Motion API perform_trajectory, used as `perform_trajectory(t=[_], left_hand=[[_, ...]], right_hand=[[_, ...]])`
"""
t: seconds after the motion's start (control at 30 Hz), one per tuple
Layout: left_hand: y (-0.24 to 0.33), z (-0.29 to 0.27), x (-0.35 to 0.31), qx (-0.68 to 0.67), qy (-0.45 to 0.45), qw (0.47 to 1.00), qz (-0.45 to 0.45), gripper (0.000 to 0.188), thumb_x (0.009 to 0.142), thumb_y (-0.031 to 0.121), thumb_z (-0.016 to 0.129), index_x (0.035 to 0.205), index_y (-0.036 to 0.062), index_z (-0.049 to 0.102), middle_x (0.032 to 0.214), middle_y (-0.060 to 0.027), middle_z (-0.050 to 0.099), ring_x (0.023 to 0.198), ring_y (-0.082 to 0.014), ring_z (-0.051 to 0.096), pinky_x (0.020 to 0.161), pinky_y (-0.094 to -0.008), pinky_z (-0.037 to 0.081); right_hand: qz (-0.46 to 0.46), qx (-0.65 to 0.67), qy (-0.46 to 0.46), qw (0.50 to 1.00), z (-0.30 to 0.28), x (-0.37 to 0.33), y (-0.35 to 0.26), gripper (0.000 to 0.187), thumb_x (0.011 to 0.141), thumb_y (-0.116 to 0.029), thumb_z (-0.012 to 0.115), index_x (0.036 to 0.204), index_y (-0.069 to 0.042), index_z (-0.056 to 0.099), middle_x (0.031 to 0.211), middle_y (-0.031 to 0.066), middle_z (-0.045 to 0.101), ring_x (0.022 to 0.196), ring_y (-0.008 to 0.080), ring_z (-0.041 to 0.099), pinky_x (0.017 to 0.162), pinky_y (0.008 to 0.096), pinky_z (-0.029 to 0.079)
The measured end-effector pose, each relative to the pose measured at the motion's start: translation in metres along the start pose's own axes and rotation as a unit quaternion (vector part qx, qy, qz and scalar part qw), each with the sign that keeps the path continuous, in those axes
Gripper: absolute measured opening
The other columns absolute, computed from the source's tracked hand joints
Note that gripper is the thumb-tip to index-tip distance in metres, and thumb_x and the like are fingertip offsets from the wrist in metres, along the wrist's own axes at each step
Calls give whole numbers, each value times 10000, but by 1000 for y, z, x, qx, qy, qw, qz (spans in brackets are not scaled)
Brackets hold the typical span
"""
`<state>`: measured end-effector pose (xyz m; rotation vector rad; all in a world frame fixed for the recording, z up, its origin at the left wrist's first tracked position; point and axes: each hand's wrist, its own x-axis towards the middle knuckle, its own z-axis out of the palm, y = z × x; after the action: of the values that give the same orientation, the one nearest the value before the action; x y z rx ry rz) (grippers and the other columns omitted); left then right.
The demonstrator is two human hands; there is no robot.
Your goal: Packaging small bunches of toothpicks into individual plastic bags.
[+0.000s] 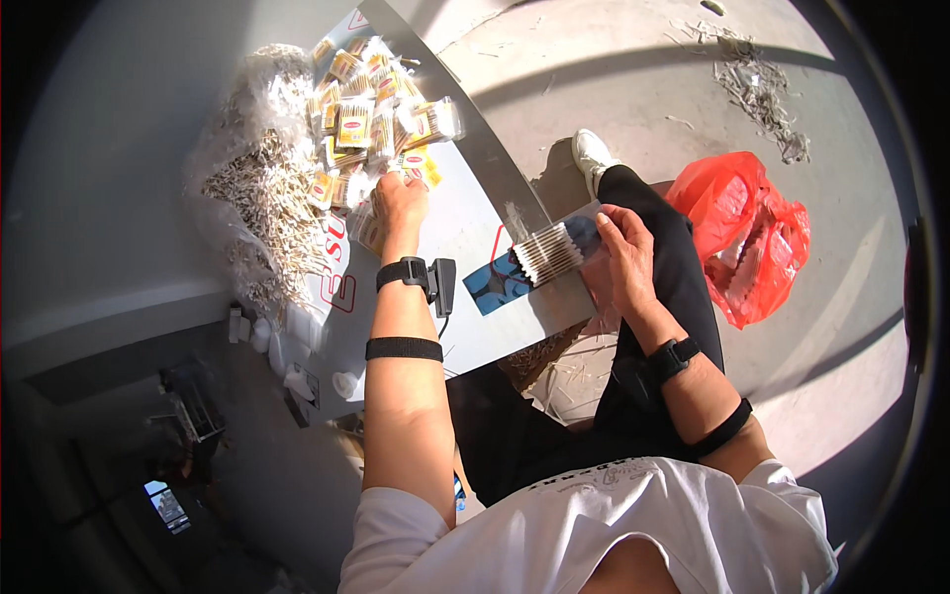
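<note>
My right hand [628, 252] pinches the edge of a clear plastic bag [597, 265] at the table's right edge. Beside it, a row of white-tipped cotton swabs [548, 254] lies across a blue printed card [498, 285]; whether the swabs are inside the bag I cannot tell. Farther left, my left hand [403, 201] is closed at the near side of a pile of packed cotton swabs [356, 124] with yellow labels. Its fingertips are partly hidden, so what they grip is unclear. One clear pack of swabs [369, 230] lies beside that hand.
A large clear bag of loose cotton swabs [262, 188] stands at the left of the grey table [450, 223]. Small white bottles [261, 335] and a white cup [344, 384] sit near its lower left. A red plastic bag [742, 233] and scattered swabs [762, 99] are on the floor.
</note>
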<state>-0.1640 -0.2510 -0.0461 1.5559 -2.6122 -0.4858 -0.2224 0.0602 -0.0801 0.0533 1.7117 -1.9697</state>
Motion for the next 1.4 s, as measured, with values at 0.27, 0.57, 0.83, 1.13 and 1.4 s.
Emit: perform_trajectory(t=[0.27, 0.57, 0.83, 1.13, 1.4], left_hand=[[-2, 38, 27, 42, 240, 958, 152, 199, 721, 109, 705, 849, -41, 681, 787, -190, 683, 758, -268, 683, 696, -350, 536], [-20, 28, 53, -215, 81, 972, -37, 110, 645, -49, 719, 707, -56, 629, 640, -70, 622, 579, -188, 603, 563, -328, 484], [-2, 5, 4, -462, 39, 881, -98, 144, 665, -60, 700, 742, -12, 588, 612, -60, 578, 480, -112, 526, 386, -238, 377], [-6, 33, 39, -187, 45, 977, -96, 279, 690, 220, 782, 878, 23, 718, 932, -160, 708, 884, -296, 682, 775, -382, 511], [-14, 24, 42, -233, 87, 967, -64, 119, 691, 35, 738, 748, -9, 642, 758, -125, 664, 689, -229, 641, 637, -336, 501]], right_hand=[[-1, 10, 21, 1000, -2, 0, 2, 328, 915, -218, 617, 1092, 56, 586, 944, 49, 606, 844, 105, 531, 779, 239, 440], [-3, 16, -1, 1000, 7, 2, 1, 310, 898, -203, 633, 1059, 60, 597, 931, 47, 614, 837, 100, 538, 761, 232, 445], [3, 4, 11, 1000, -3, 6, 8, 295, 883, -197, 646, 1025, 59, 607, 867, 25, 602, 777, 84, 523, 679, 224, 441], [25, 4, 5, 1000, -4, 0, 2, 229, 896, -179, 639, 1015, 16, 626, 843, -26, 571, 738, 56, 457, 680, 204, 382], [51, 47, -3, 998, 7, -2, -6, 224, 888, -159, 647, 1017, 23, 624, 848, -25, 578, 747, 62, 468, 693, 208, 395]])
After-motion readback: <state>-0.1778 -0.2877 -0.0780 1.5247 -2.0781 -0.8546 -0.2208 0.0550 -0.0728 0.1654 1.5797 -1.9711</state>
